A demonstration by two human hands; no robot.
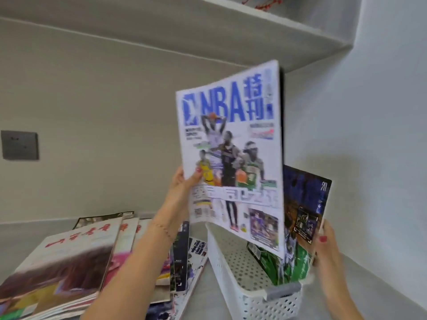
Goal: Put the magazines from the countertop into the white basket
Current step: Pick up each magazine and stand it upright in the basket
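My left hand (184, 184) grips the left edge of a white NBA magazine (233, 144) and holds it upright over the white basket (233, 282). Its lower edge reaches down into the basket's opening. At the basket's right side, my right hand (324, 239) holds a dark blue magazine (302, 204) that stands tilted inside the basket. A green-covered magazine (293, 266) stands in the basket beside it. Several more magazines (62, 262) lie fanned out on the grey countertop (203, 296) to the left.
The basket sits in the corner where the countertop meets the right wall (369, 135). A shelf (231, 31) runs overhead. A grey wall socket (19, 145) is at the left. A second pile of darker magazines (182, 262) lies just left of the basket.
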